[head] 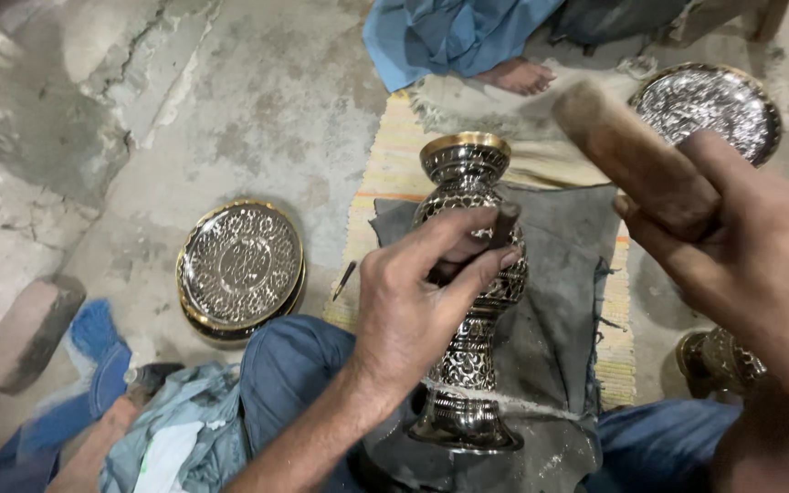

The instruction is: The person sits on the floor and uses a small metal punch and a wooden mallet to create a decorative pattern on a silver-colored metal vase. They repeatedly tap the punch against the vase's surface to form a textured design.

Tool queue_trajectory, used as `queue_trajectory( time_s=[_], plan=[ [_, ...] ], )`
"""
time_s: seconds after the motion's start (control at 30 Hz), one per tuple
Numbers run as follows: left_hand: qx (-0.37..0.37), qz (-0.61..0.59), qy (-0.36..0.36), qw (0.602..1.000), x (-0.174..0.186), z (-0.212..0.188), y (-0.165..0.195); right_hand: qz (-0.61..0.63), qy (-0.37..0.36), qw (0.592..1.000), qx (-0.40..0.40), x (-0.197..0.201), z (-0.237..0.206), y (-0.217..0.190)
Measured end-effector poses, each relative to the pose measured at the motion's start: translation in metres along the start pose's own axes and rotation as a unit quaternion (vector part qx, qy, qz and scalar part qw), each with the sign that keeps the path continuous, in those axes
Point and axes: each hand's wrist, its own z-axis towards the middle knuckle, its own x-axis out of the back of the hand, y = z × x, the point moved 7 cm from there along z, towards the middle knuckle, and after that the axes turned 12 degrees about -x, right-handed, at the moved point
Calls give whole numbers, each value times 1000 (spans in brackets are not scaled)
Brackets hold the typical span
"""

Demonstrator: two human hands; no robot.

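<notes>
Your right hand point(760, 274) fills the near right corner, fingers wrapped tight around the handle of a wooden mallet point(632, 155), whose worn head is raised and points up and to the left, above the vase. Your left hand point(413, 301) reaches in from the bottom centre and pinches a short dark punch point(505, 224) between thumb and fingers, its tip set against the upper body of the vase point(469, 292). That vase, engraved metal with a gold-coloured rim, lies tilted on a grey cloth point(563, 301) across your lap, foot near you and mouth away, between your blue-trousered knees. Near left of your leg sits a heap of pale blue and white rags point(175, 438), and beyond them a brick point(29, 329) lies on the concrete floor point(257, 110). Just left of the cloth, a stack of engraved round plates point(241, 269) rests on the floor, with a thin dark tool point(344, 278) lying between plates and cloth. Under the cloth runs a striped woven mat point(394, 164). Farther right, behind the mallet, another engraved plate point(710, 105) shows. At the far edge, another person's bare foot point(520, 75) and blue garment point(449, 32) rest on the mat.
</notes>
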Motion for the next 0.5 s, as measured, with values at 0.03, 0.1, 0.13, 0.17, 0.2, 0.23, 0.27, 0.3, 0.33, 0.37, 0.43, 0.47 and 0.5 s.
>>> queue_trajectory(
  time_s=[0.03,0.1,0.13,0.17,0.2,0.23,0.27,0.3,0.33,0.37,0.43,0.47,0.5],
  plan=[
    [-7,13,-11,1000,0,2,0,-65,-29,997,7,-5,1,-2],
    [-31,22,-25,999,-2,5,2,-44,-43,998,-7,-5,3,1],
    [-46,19,-29,998,-2,6,3,43,-29,998,-28,0,3,5],
    [-61,14,-34,997,-3,7,5,130,-16,990,-51,5,2,12],
    [-54,15,-39,998,-4,7,4,130,-7,991,-12,6,0,10],
    [-47,18,-42,998,-5,8,4,131,3,991,28,6,-1,9],
    [-40,22,-47,998,-5,8,3,133,12,989,68,6,-3,8],
    [-49,23,-49,997,-6,9,5,120,31,989,83,6,-4,10],
    [-58,23,-50,997,-6,9,7,107,49,988,98,5,-4,11],
    [-67,24,-51,996,-6,10,8,93,67,987,115,4,-4,12],
    [-38,17,-58,997,-7,9,5,53,24,995,86,-7,0,17],
    [-25,12,-61,998,-8,9,3,31,4,997,72,-12,2,19],
    [-34,15,-57,998,-7,9,4,9,-15,998,57,-17,3,20]
  ],
)
